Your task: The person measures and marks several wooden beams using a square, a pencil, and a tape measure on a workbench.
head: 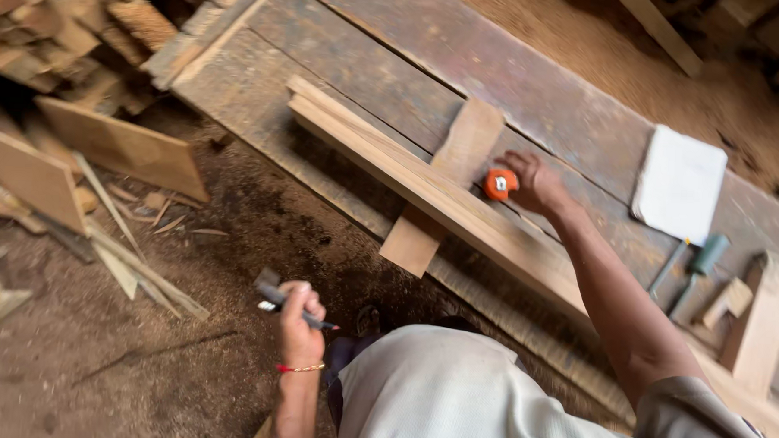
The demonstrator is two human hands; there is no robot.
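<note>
The right hand (536, 183) is closed around an orange tape measure (499, 185), which rests on a long plank (425, 187) lying across the worktop (532, 86). The left hand (300, 319) hangs over the sawdust floor (100, 356), well apart, pinching a dark marker (293, 311). A white pad (680, 182) and a chisel (697, 269) lie further right

The tape measure (499, 185) is bright orange. The marker (296, 311) is black with a white band. The worktop (464, 49) is weathered grey-brown, the long plank (442, 199) pale tan, the flat block (680, 183) white, and the screwdriver handle (708, 254) green.
</note>
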